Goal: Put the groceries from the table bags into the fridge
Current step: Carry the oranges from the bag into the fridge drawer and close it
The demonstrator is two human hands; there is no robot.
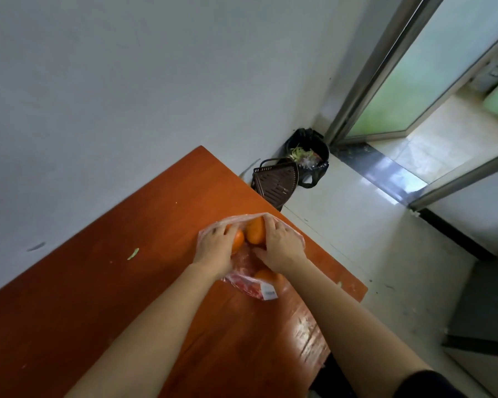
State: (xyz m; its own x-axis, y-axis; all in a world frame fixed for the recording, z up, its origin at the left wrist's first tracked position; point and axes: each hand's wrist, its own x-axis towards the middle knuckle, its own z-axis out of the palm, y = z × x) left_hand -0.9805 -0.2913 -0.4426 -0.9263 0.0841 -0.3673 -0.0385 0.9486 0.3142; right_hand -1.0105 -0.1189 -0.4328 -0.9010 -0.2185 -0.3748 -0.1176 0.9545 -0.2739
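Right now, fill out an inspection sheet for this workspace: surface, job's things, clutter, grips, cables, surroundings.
Surface: orange-brown wooden table, glossy near its right edge.
Job's things: clear plastic bag lying on the table; third orange deeper inside.
Clutter: green scrap on the table.
Grips: left hand curled on left orange; right hand curled over right orange.
Cables: nothing seen.
Surroundings: black bin, dark basket on the floor, sliding glass door.

I can read nothing here: the only print is on a small white sticker (pixel 269 292) at the near right corner of the plastic bag (pixel 242 278), toward me from the bag's open mouth, and its dark lines are too small and blurred to make out.
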